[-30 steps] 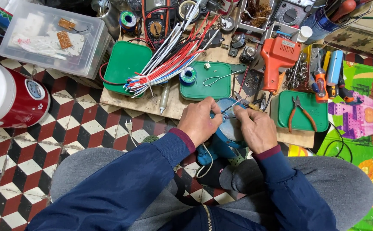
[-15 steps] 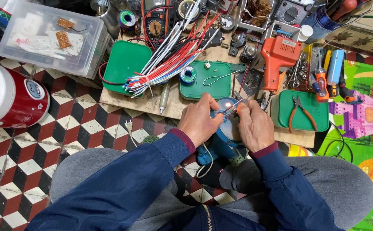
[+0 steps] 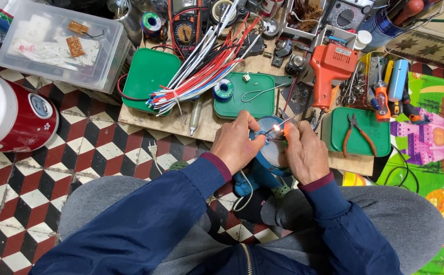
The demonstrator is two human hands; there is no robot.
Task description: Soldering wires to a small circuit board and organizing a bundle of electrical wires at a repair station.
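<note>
Checkered red, black and white floor tiles lie under the seated person's knees. Nearest, the left hand [image 3: 237, 145] and right hand [image 3: 306, 153] have drawn together since a second ago, both now pinching thin wires over the round blue device [image 3: 273, 147]. Beyond lie a wooden board [image 3: 181, 125], green trays [image 3: 148, 76] and an orange soldering gun [image 3: 328, 66].

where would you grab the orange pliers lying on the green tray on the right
Take the pliers by the two orange handles, which splay toward the near right corner of the green tray, probably coming from above on that side. The dark jaws point away toward the tool pile, and the handles lie flat and clear of other tools.
</note>
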